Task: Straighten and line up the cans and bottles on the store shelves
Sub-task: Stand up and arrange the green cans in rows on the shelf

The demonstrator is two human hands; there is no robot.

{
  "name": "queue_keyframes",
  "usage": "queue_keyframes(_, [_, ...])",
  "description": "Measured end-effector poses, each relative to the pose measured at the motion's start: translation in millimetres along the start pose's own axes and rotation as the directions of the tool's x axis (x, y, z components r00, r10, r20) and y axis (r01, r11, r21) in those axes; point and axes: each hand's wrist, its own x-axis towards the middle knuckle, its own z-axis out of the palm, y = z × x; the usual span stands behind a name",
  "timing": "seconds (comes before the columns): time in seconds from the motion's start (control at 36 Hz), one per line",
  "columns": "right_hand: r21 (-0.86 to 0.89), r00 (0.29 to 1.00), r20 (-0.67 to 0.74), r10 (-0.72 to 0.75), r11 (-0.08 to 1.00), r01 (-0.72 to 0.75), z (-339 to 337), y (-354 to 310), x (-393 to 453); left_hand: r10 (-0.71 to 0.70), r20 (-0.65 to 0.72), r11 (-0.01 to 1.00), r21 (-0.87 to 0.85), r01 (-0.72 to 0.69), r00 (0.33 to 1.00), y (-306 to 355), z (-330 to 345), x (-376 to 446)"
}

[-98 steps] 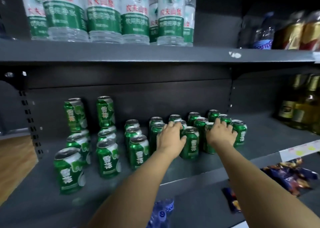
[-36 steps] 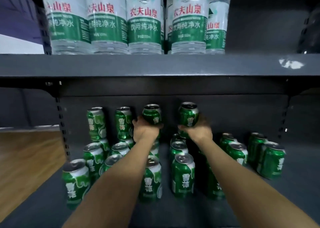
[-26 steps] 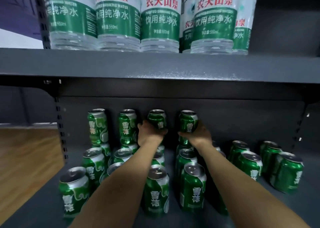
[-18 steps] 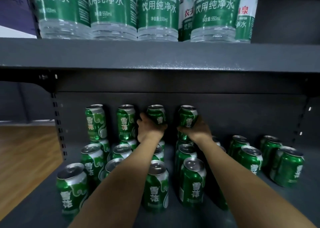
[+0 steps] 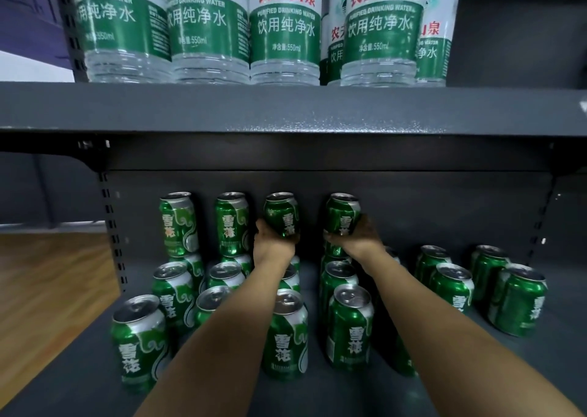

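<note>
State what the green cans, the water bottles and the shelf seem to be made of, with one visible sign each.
Green cans: probably aluminium, glossy print, bare silvery tops with pull tabs.
Water bottles: clear plastic, ribbed see-through bases, film labels.
Shelf: likely steel, dark grey speckled matt coating.

A: How is the light?

B: Bright on the water bottles (image 5: 203,26) up top, dim under the upper shelf (image 5: 286,108), which shades the back panel (image 5: 444,207).

A: Any glare?

B: Soft sheen on the can lids (image 5: 352,296) and speckled highlights along the shelf edge.

A: Sharpness?

B: Labels read crisp in the middle. Both hands, left hand (image 5: 273,245) and right hand (image 5: 355,239), look murky in shadow. Wide-angle bending bows the edges.
</note>
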Motion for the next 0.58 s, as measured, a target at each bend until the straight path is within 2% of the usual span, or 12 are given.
queue_keyframes(0.25, [-0.062, 1.000, 0.012, -0.011, 0.998, 0.012, -1.3, -4.2, -1.4, 0.064, 0.017, 0.993, 0.102, -0.065, 0.998, -6.7, -5.3, 4.0])
queue_keyframes(0.58, [-0.039, 0.997, 0.054, 0.048, 0.998, -0.045, 0.9, -1.0, -4.6, 0.008, 0.050, 0.999, 0.032, -0.010, 0.999, -5.8, -1.2, 4.4])
